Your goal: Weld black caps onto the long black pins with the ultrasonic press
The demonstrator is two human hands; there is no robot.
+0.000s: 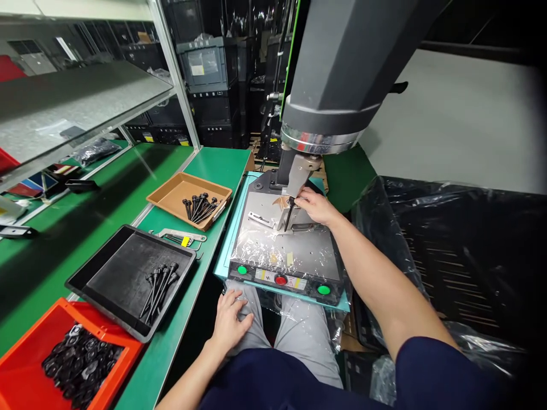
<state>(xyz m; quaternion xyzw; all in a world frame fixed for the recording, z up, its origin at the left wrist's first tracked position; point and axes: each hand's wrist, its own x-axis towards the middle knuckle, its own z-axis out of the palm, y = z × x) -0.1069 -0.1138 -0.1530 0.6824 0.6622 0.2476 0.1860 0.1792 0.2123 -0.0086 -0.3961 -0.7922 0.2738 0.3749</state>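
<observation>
At the press machine, my right hand (314,205) pinches the knobbed top end of a thin black rod-shaped part (289,216). The rod tilts slightly at the small metal fixture (281,218) on the machine's base plate (260,245); whether it is seated there I cannot tell. Close above stands the machine's metal horn (296,175), partly behind my fingers. My left hand (233,322) lies on my thigh, fingers spread, holding nothing. Green buttons (323,290) and a red button (281,280) line the front of the base.
To the left, a brown tray (168,191) and a black tray (105,279) hold several black rods. A red bin (25,370) contains small black parts (83,364). Hex keys (182,238) lie between the trays. Black plastic sheeting (371,210) covers a container on the right.
</observation>
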